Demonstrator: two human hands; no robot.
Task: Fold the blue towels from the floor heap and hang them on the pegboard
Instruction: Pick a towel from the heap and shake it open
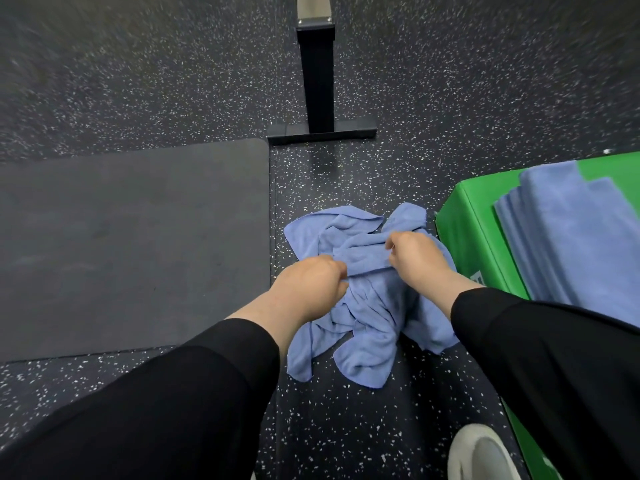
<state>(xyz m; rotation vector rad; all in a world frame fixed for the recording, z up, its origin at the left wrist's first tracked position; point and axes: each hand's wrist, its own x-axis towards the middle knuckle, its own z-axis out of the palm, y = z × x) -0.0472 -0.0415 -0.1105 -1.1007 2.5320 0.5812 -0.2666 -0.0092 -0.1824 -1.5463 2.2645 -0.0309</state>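
Note:
A crumpled heap of blue towels (367, 317) lies on the speckled black floor in the middle of the head view. My left hand (311, 285) grips the top towel (365, 259) at its left end, fingers curled into the cloth. My right hand (414, 256) pinches the same towel at its right end. The stretch of towel between the two hands is pulled into a band. A stack of folded blue towels (575, 237) rests on a green box (474, 237) at the right. No pegboard is in sight.
A dark rubber mat (131, 244) covers the floor at the left. A black post on a flat T-shaped foot (320, 129) stands just beyond the heap. My grey shoe (485, 455) shows at the bottom right, next to the green box.

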